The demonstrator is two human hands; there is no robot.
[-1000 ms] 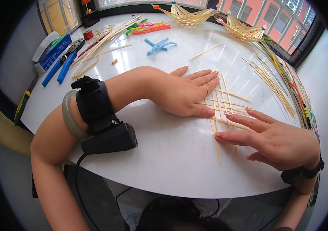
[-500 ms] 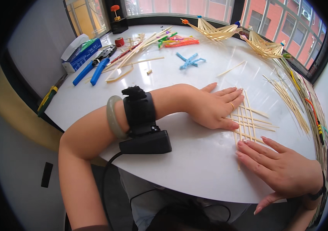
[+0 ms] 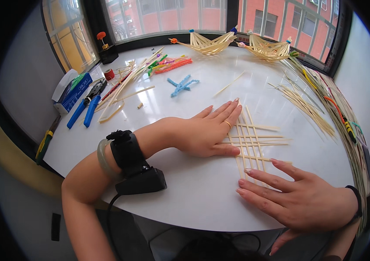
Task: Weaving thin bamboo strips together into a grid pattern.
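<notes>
A small open lattice of pale bamboo strips (image 3: pixel 254 138), crossed over and under each other, lies flat on the white table. My left hand (image 3: pixel 209 130) rests palm down on its left side, fingers stretched toward the far end and covering part of the strips. My right hand (image 3: pixel 296 198) is spread at the near side, its fingertips touching the near strip ends or the table just by them. Neither hand grips anything. A single loose strip (image 3: pixel 229 84) lies beyond the lattice.
Loose strips (image 3: pixel 304 106) lie to the right, with long bundled strips (image 3: pixel 341 108) along the edge. Woven bamboo boats (image 3: pixel 211 45) stand by the window. A blue pipe-cleaner shape (image 3: pixel 181 85), blue-handled pliers (image 3: pixel 85 108), a box (image 3: pixel 74 93) and a red spool (image 3: pixel 109 74) are farther left.
The whole view has shifted, so the table things appear farther left and lower. Both hands stay flat and spread at the lattice, with the right fingers slightly farther apart.
</notes>
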